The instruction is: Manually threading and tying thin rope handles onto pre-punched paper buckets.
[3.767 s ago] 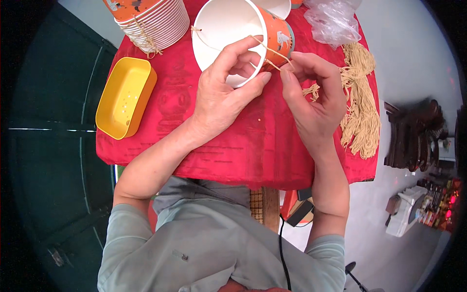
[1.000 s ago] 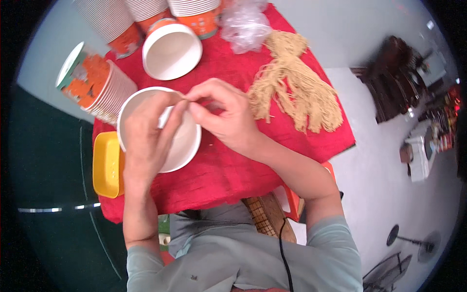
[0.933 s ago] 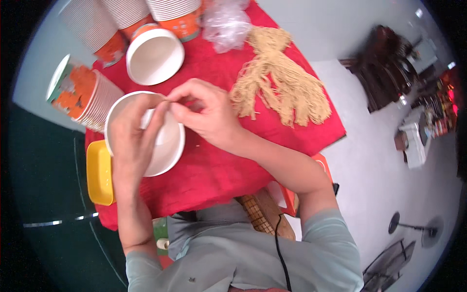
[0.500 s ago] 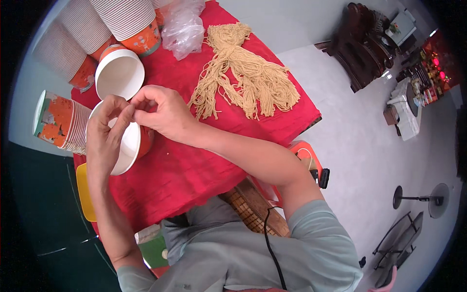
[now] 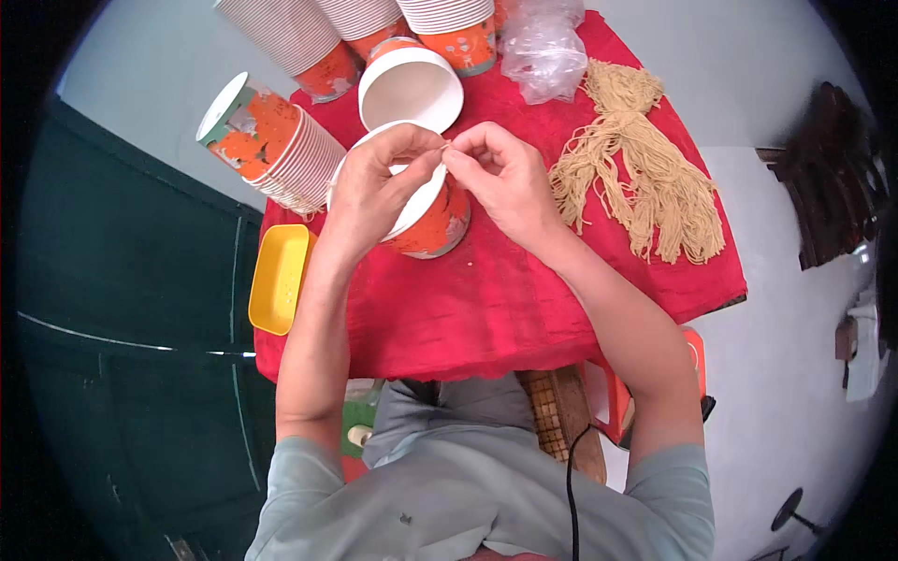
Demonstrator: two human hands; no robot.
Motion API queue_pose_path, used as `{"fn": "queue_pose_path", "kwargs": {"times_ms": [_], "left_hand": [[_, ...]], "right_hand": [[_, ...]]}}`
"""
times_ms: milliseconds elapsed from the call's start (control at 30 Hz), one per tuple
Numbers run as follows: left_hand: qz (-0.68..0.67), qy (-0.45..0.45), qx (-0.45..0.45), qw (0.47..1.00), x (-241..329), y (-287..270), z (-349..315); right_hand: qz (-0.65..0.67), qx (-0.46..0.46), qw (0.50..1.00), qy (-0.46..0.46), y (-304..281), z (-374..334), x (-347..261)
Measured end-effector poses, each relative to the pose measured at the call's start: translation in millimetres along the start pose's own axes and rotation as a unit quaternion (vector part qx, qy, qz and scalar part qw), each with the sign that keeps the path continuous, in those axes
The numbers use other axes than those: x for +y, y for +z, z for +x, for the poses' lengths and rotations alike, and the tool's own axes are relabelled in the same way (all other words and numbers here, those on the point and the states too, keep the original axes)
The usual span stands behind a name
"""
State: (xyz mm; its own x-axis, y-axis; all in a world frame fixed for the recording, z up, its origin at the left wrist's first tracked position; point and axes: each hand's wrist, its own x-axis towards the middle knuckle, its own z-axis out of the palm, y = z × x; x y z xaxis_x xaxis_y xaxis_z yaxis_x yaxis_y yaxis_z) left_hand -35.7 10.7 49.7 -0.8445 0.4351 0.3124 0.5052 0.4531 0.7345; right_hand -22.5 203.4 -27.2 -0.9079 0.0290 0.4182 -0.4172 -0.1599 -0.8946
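Observation:
Over an open paper bucket (image 5: 435, 224) with an orange printed outside and white inside, my two hands meet fingertip to fingertip. My left hand (image 5: 383, 178) pinches thumb against forefinger. Facing it, my right hand (image 5: 505, 182) makes the same kind of pinch. What lies between the fingertips is too small to make out. Just behind, a second paper bucket (image 5: 412, 91) tilts with its white inside showing. To the right of my right hand, a bundle of tan string (image 5: 645, 159) lies spread out, gathered near its far end.
Tall stacks of nested paper buckets (image 5: 454, 42) stand at the back. Another nested stack (image 5: 271, 140) leans at the left, near a yellow plastic tray (image 5: 281, 279). A clear plastic bag (image 5: 543, 56) sits behind the string. Red cloth (image 5: 505, 323) covers the table.
The view has turned leftward, so the table and its things appear farther right in the picture. Both hands still pinch together above the bucket.

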Motion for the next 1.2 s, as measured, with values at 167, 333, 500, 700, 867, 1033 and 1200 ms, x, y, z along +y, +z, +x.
{"fn": "queue_pose_path", "kwargs": {"times_ms": [167, 333, 500, 700, 867, 1033, 1200], "left_hand": [[0.077, 0.128, 0.052, 0.987, -7.7, -2.5, 1.4], [0.029, 0.008, 0.016, 0.999, 7.5, -5.3, -6.3], [-0.047, -0.013, -0.003, 0.999, -3.8, -3.5, -9.1], [-0.177, -0.066, -0.01, 0.982, -11.9, -1.1, -15.9], [-0.207, -0.074, -0.022, 0.975, -13.4, -3.9, -17.0], [-0.224, -0.047, -0.03, 0.973, -16.2, -4.8, -15.3], [-0.255, -0.062, -0.038, 0.964, -17.1, -4.4, -15.8]], "right_hand": [[0.001, -0.002, 1.0, -0.029, 1.6, 0.6, -1.0], [-0.015, -0.017, 0.999, -0.025, 2.2, -1.0, -2.2], [-0.014, -0.02, 0.999, -0.027, 1.7, -2.9, -2.6], [-0.019, -0.051, 0.998, -0.03, 0.8, -3.7, -2.8], [-0.036, -0.031, 0.999, -0.024, 3.9, -4.5, -6.0], [-0.106, -0.018, 0.99, -0.088, 6.1, -1.6, -9.4], [-0.216, -0.031, 0.956, -0.196, -1.0, 0.1, -7.2]]}}
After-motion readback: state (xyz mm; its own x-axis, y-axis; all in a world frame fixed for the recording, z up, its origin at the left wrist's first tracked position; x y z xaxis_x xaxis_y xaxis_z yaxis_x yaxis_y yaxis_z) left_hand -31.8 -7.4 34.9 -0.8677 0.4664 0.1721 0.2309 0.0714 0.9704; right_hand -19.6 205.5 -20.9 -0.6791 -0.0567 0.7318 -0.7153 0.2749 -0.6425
